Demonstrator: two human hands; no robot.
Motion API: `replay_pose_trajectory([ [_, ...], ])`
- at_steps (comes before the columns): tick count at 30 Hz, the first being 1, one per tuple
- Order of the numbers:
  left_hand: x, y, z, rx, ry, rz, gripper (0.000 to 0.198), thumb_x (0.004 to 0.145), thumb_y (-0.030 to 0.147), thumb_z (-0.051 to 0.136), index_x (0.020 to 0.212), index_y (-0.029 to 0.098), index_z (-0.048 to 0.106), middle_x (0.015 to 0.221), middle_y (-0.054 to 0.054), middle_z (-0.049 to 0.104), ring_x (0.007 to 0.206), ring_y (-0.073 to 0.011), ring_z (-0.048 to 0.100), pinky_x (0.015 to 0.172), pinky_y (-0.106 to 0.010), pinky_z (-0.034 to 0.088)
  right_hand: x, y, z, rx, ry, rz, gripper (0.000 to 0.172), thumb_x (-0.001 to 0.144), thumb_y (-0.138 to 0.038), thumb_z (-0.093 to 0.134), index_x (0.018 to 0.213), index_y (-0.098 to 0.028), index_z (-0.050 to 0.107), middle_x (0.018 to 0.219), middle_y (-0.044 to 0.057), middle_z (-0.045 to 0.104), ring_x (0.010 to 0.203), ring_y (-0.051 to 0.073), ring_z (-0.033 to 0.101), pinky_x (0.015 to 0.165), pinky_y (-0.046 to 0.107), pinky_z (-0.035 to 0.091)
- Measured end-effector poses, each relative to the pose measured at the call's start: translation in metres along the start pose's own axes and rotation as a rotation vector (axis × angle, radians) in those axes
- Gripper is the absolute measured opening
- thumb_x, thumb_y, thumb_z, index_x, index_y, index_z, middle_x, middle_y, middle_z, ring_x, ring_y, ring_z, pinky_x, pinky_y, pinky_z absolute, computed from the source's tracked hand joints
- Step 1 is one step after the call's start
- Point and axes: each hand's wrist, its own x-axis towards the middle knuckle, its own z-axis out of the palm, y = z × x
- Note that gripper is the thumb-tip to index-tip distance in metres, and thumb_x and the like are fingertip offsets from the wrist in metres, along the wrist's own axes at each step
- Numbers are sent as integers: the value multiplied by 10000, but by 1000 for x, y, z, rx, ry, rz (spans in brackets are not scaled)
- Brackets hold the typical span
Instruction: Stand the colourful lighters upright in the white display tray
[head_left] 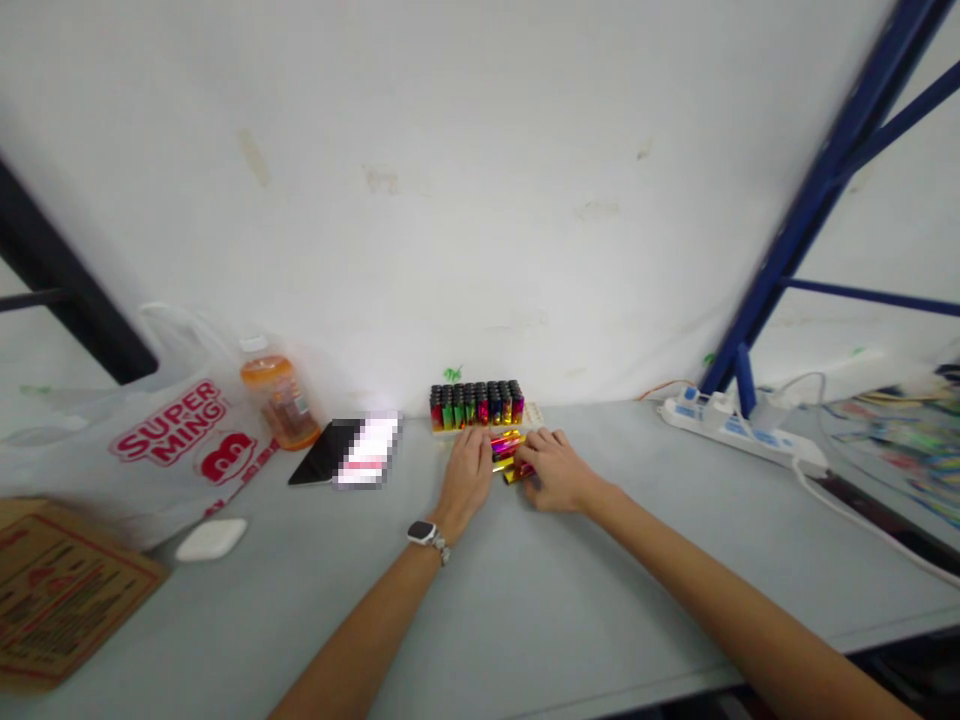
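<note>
Between my two hands a small pile of shiny tubes (pixel 506 443), pink, gold and yellow, lies on the grey table. My left hand (pixel 469 465), with a watch at the wrist, rests against the pile's left side, its fingers closed together at the tubes. On the other side, my right hand (pixel 556 470) has bent fingers closed on a tube at the pile's right end; the fingertips are partly hidden. Just behind stand rows of upright tubes (pixel 477 405) with black tops in red, green, gold and purple. They sit in a pale rack (pixel 533 414), whose right end shows bare holes.
To the left are a tablet-like device (pixel 326 452), an orange bottle (pixel 280 400), a white plastic bag (pixel 165 450), a white case (pixel 212 539) and a cardboard box (pixel 71 590). A power strip (pixel 742 435) with cables lies right, by a blue metal frame (pixel 802 210). A wall stands behind.
</note>
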Motion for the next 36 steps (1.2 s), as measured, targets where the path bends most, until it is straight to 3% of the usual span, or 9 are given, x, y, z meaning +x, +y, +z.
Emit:
replay_pose_trajectory([
  [8, -3, -8, -13, -32, 81, -64, 283, 980, 285, 351, 945, 173, 608, 951, -71, 647, 953, -200, 589, 867, -351, 468, 13, 7, 2, -26, -63, 33, 185, 767, -290, 602, 882, -160, 664, 979, 116, 615, 965, 250, 526, 843, 341, 374],
  [11, -4, -11, -16, -60, 111, -102, 272, 971, 297, 375, 935, 175, 616, 946, -67, 655, 922, -190, 604, 779, -312, 482, 11, 8, 7, 189, 34, 63, 153, 849, -289, 549, 893, -169, 635, 905, 80, 633, 861, 205, 564, 772, 302, 406],
  [15, -6, -12, -15, -105, 130, -157, 263, 961, 336, 404, 972, 177, 613, 909, -56, 664, 823, -171, 617, 666, -270, 469, 13, -2, 17, 760, 225, 207, 282, 952, -433, 429, 1007, -197, 573, 629, -22, 578, 561, 147, 520, 565, 239, 397],
  [19, -9, -12, -11, -105, 123, -168, 244, 951, 336, 428, 1007, 179, 606, 879, -48, 672, 783, -164, 624, 640, -259, 466, 17, -17, 30, 1069, 336, 315, 378, 953, -521, 371, 1087, -214, 545, 600, -48, 527, 516, 134, 486, 495, 220, 375],
  [23, -9, -10, -7, -90, 100, -148, 211, 930, 312, 467, 1000, 172, 610, 892, -57, 683, 807, -171, 639, 667, -269, 484, 13, -24, 37, 1252, 337, 360, 384, 896, -534, 495, 1105, -213, 492, 538, -88, 479, 430, 108, 419, 409, 197, 311],
  [26, -9, -8, -6, -86, 91, -135, 203, 922, 306, 478, 990, 172, 614, 889, -57, 686, 808, -172, 640, 678, -274, 490, 7, -23, 34, 1339, 416, 450, 381, 766, -549, 667, 848, -198, 542, 436, -109, 399, 345, 79, 314, 347, 203, 239],
  [29, -9, -8, -6, -85, 89, -136, 214, 923, 317, 474, 983, 171, 618, 886, -58, 689, 810, -173, 636, 684, -277, 489, 4, -22, 30, 1380, 544, 511, 407, 681, -539, 748, 685, -188, 543, 418, -102, 375, 339, 66, 298, 343, 220, 250],
  [34, -8, -9, -5, -68, 82, -130, 233, 926, 333, 465, 956, 175, 633, 875, -53, 690, 800, -170, 631, 691, -278, 483, 3, -27, 24, 1303, 703, 505, 443, 794, -610, 610, 677, -193, 516, 500, -61, 464, 417, 80, 405, 391, 209, 333],
  [36, -7, -9, -5, -58, 78, -130, 236, 924, 335, 465, 943, 174, 636, 865, -50, 689, 788, -167, 628, 676, -271, 476, 4, -30, 23, 1352, 700, 481, 448, 836, -647, 524, 756, -207, 498, 547, -55, 517, 425, 85, 443, 396, 202, 364],
])
